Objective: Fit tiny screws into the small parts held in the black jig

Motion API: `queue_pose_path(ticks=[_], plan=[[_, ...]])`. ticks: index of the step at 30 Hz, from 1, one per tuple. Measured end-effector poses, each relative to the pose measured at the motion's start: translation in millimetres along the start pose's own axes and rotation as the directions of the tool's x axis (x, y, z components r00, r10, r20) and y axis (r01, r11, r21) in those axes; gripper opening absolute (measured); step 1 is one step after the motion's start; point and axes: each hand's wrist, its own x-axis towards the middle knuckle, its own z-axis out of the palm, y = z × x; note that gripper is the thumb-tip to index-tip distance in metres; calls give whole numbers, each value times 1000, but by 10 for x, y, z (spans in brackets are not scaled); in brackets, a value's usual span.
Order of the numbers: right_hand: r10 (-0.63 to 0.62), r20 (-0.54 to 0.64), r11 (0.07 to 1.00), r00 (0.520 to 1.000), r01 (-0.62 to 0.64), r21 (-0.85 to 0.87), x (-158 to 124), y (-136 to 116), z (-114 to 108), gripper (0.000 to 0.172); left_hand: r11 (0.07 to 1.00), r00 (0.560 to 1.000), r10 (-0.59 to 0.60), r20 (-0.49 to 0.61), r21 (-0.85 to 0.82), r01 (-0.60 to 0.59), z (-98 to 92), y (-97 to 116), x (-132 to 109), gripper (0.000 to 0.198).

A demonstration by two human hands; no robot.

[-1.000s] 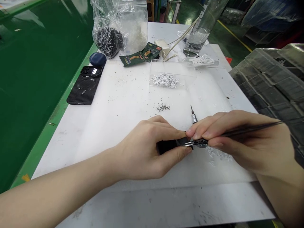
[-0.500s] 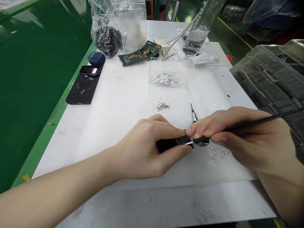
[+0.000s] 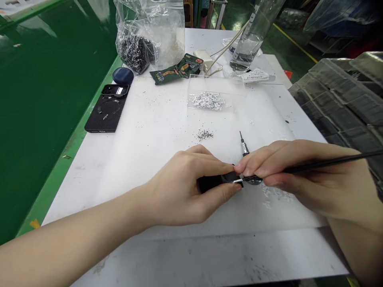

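Observation:
My left hand (image 3: 191, 185) grips a small black block-shaped part (image 3: 211, 183) between thumb and fingers, holding it on the white foam sheet. My right hand (image 3: 302, 171) is closed around black tweezers (image 3: 326, 162), whose silvery tip meets the right end of the black part. What the tip touches there is too small to make out. Partly under my right fingers lies a small screwdriver (image 3: 243, 146), its thin bit pointing away from me. Small white bits (image 3: 277, 194) are scattered on the sheet beside my right hand.
Ahead are a pile of tiny dark pieces (image 3: 205, 134) and a clear tray (image 3: 191, 104) of small white parts. A black phone (image 3: 104, 115) lies at left. Plastic bags (image 3: 149, 36), a green packet (image 3: 176, 71) and a clear bottle (image 3: 243, 54) stand behind. Clear drawers (image 3: 344, 95) are at right.
My right hand and the rear of the tweezers have dipped slightly, while the tip stays at the black part. My left hand keeps its hold. The view has shifted a little.

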Motion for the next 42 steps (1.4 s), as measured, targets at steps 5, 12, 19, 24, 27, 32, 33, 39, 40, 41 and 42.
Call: queue_pose_path(ticks=[5,12,19,24,27,32,33,39,40,41,42], plan=[[16,-239,998,971,-1,64,10,40,-27,6,1000,999,7,-51,-7,-7,12,5,0,17],[-8,-566,971,825,-129,-202,109,-45,-58,13,999,996,33,-85,9,-33,44,16,-43,15],[81,-328,859,941,-233,-456,402,13,-40,21,977,977,211,36,-18,-210,81,2,-65,26],[236,-202,923,951,-284,-258,556,186,75,22,983,977,182,113,-61,-176,60,-23,-47,29],[252,-171,917,953,-291,-272,546,239,101,23,982,977,177,120,-90,-167,50,-36,-47,29],[227,-127,902,965,-258,-347,549,259,70,21,983,980,168,105,-97,-158,53,-43,-57,27],[230,-119,901,966,-257,-349,556,259,64,21,983,980,167,103,-97,-158,56,-45,-57,27],[236,-113,890,965,-262,-374,585,266,57,18,975,980,193,54,-127,-185,89,-68,-50,25],[235,-114,886,965,-261,-382,586,266,56,17,973,979,197,48,-134,-189,94,-71,-51,25],[234,-114,883,966,-260,-391,588,263,54,17,972,979,199,46,-138,-191,97,-74,-52,26],[233,-112,879,966,-258,-402,591,259,51,16,972,979,197,45,-139,-189,99,-75,-53,25]])
